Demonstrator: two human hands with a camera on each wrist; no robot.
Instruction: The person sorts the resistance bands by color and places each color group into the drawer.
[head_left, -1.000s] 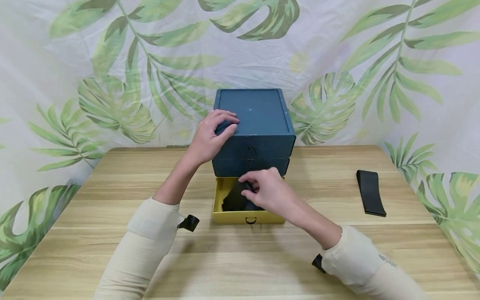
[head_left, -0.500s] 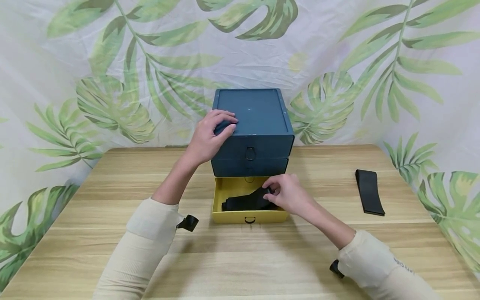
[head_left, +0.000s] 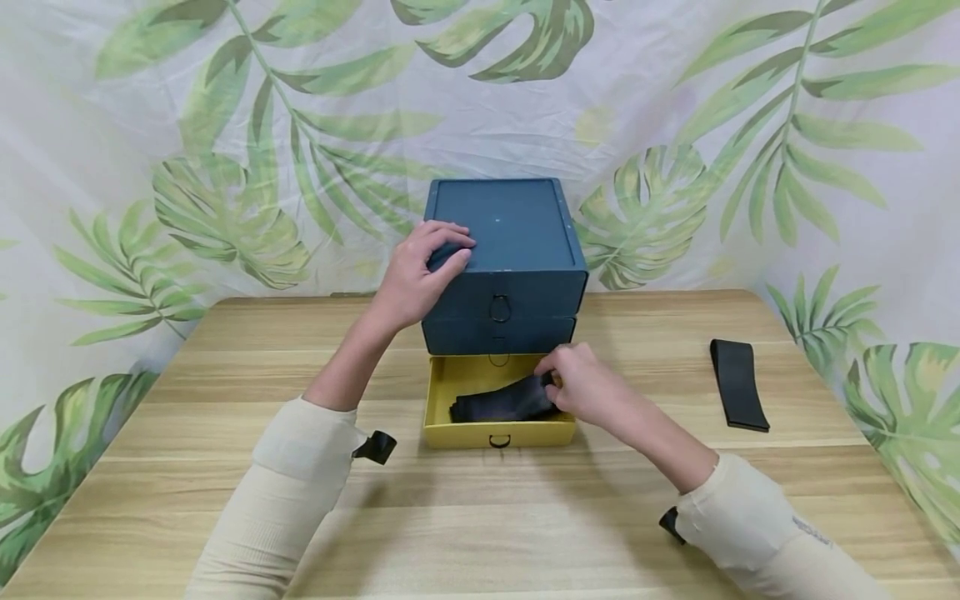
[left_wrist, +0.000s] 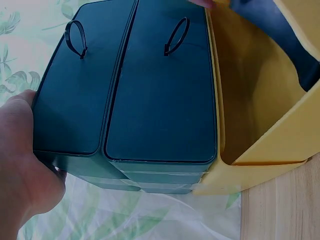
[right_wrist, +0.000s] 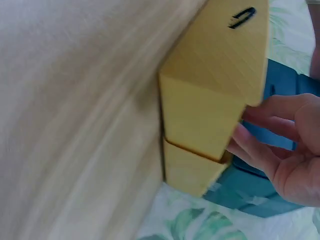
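Observation:
A stack of blue drawer boxes (head_left: 510,221) stands at the middle of the table's far side, above a pulled-out yellow drawer (head_left: 457,435). My left hand (head_left: 412,275) rests on the stack's top left edge with its fingers bent loosely; the left wrist view shows part of that hand (left_wrist: 22,165) against the blue side. Inside the yellow drawer lies a dark, folded, strip-like cloth (head_left: 498,405). Over the drawer's right rim, my right hand (head_left: 592,390) pinches the cloth's right end. In the right wrist view the yellow wall (right_wrist: 205,117) hides the cloth and some fingertips.
Another black folded strip (head_left: 740,385) lies on the wooden table (head_left: 465,525) at the right. The blue fronts carry black loop pulls (head_left: 499,308); the yellow front has one too. A leaf-patterned curtain (head_left: 360,108) hangs behind the table.
My right hand has moved right, to the drawer's right rim. The dark cloth, upright in my fingers before, now lies stretched across the drawer. My left hand has stayed on the blue stack.

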